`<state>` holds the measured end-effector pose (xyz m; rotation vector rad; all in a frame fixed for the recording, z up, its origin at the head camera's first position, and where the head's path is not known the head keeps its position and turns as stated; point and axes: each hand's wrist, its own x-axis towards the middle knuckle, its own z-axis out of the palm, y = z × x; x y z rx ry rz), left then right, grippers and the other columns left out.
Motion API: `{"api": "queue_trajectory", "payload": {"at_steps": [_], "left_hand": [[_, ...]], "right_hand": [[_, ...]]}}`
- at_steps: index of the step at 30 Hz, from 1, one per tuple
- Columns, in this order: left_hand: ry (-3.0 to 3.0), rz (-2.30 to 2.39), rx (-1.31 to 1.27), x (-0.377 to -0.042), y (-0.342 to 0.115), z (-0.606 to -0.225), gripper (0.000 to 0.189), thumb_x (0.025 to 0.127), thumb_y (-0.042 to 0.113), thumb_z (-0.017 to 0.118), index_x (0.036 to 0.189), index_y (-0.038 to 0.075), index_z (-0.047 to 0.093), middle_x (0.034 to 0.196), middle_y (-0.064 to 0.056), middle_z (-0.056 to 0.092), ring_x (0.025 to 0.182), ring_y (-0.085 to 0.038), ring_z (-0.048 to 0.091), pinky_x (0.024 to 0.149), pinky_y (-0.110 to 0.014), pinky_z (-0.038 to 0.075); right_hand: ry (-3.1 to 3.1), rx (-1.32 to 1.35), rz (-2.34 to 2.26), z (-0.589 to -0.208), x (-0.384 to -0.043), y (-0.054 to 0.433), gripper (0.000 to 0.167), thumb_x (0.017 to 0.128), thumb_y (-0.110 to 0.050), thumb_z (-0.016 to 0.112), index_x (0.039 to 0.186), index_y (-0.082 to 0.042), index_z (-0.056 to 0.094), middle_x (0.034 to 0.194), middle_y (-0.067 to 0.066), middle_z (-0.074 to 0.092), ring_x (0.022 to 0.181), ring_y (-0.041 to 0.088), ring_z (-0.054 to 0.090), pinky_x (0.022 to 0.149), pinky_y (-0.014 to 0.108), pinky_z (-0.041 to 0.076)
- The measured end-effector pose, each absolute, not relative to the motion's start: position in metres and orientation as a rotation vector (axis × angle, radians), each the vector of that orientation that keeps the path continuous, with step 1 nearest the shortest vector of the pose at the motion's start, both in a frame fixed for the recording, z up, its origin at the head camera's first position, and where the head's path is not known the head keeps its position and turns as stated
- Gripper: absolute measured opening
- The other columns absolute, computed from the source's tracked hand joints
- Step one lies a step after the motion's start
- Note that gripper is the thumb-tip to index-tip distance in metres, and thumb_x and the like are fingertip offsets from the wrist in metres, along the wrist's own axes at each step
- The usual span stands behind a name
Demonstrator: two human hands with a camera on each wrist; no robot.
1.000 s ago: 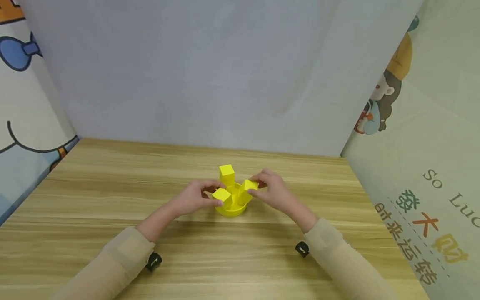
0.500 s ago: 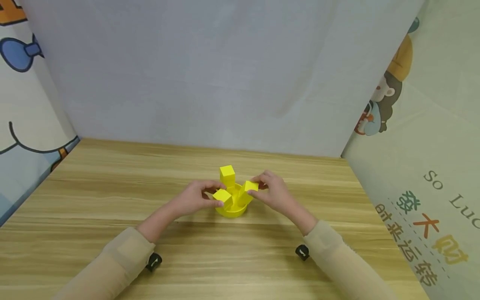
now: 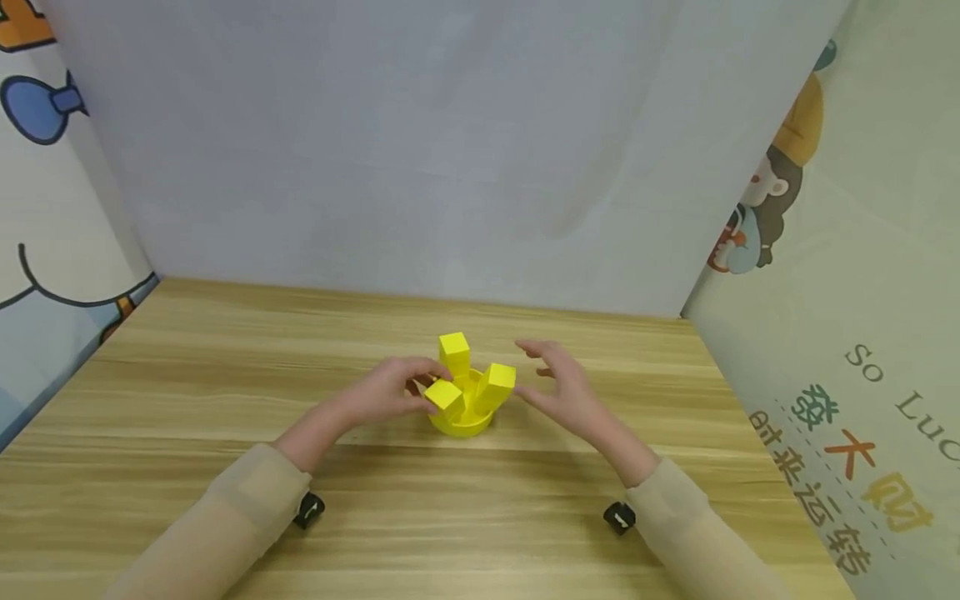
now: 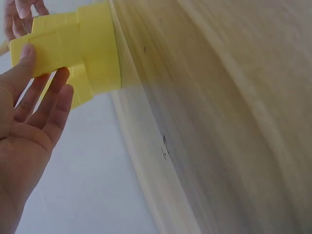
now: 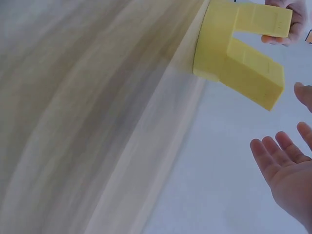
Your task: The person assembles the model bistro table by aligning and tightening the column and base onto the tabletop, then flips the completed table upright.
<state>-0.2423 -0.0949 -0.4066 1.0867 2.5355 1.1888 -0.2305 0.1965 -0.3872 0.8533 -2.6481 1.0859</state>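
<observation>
A round yellow bowl (image 3: 461, 428) stands on the wooden table with three yellow rectangular blocks sticking up out of it. My left hand (image 3: 386, 390) pinches the near-left block (image 3: 444, 395); in the left wrist view its thumb lies on one face of that block (image 4: 51, 46), fingers against the lower side. To the right, another block (image 3: 501, 377) leans outward over the rim. My right hand (image 3: 566, 392) is spread just right of it, holding nothing; the right wrist view shows a gap between its fingers and the leaning block (image 5: 256, 75). The rear block (image 3: 453, 344) is upright.
Behind the wooden table (image 3: 465, 517) hangs a plain grey-white cloth (image 3: 390, 150). A printed cloth with lettering (image 3: 847, 450) borders the right side, and a cartoon-printed one (image 3: 67, 183) the left. A black strap piece shows by each sleeve.
My right hand has let go of the right block and drawn back to the right, its fingers spreading. The block stays leaning. My left hand has barely shifted.
</observation>
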Motion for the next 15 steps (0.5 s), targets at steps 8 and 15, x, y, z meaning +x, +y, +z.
{"api": "queue_trajectory", "payload": {"at_steps": [8, 15], "left_hand": [[2.600, 1.224, 1.099, -0.246, -0.086, -0.395, 0.036, 0.085, 0.011, 0.069, 0.117, 0.000, 0.059, 0.114, -0.011, 0.062, 0.099, -0.024, 0.062, 0.080, -0.028, 0.054], [2.631, 1.273, 0.919, -0.247, -0.073, -0.365, 0.034, 0.087, 0.016, 0.068, 0.116, 0.002, 0.059, 0.109, -0.010, 0.064, 0.092, -0.022, 0.063, 0.072, -0.026, 0.055]], "right_hand": [[-2.569, 0.923, 1.039, -0.389, -0.218, 0.211, 0.063, 0.080, -0.010, 0.075, 0.136, -0.011, 0.046, 0.136, 0.006, 0.047, 0.123, 0.024, 0.046, 0.094, 0.042, 0.049], [-2.481, 0.976, 0.887, -0.391, -0.208, 0.212, 0.067, 0.076, -0.012, 0.079, 0.135, -0.010, 0.047, 0.137, 0.012, 0.048, 0.122, 0.026, 0.048, 0.090, 0.040, 0.051]]}}
